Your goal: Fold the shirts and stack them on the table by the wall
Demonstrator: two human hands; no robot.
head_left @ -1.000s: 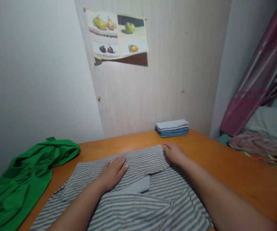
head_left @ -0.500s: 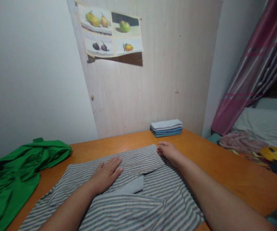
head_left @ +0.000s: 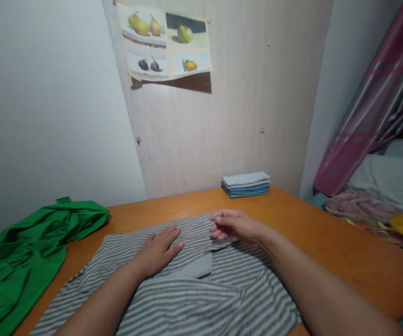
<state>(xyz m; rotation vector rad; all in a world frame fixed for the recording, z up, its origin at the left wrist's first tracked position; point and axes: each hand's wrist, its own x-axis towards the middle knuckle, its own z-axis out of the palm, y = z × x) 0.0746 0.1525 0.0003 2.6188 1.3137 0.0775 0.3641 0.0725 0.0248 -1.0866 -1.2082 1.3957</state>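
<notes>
1. The striped shirt (head_left: 180, 305) lies spread over the middle of the counter (head_left: 330, 254), reaching toward its near edge; its far side runs roughly along the far edge, a little short of it.
2. The left hand (head_left: 158, 251) rests palm down on the far part of the shirt, its grip wide, fingers flat and slightly apart.
3. The right hand (head_left: 235, 225) is at the shirt's far right end, fingers loosely curled and pointing left; whether its grip has cloth in it I cannot tell, since the palm is mostly hidden.
4. A plain grey strip (head_left: 198, 267) shows between the shirt's far and near parts, right of the left hand.
5. The green cloth (head_left: 38, 249) is heaped along the counter's left side, beside the shirt.
6. A folded stack (head_left: 246, 185) sits by the far right corner, apart from both hands.
</notes>
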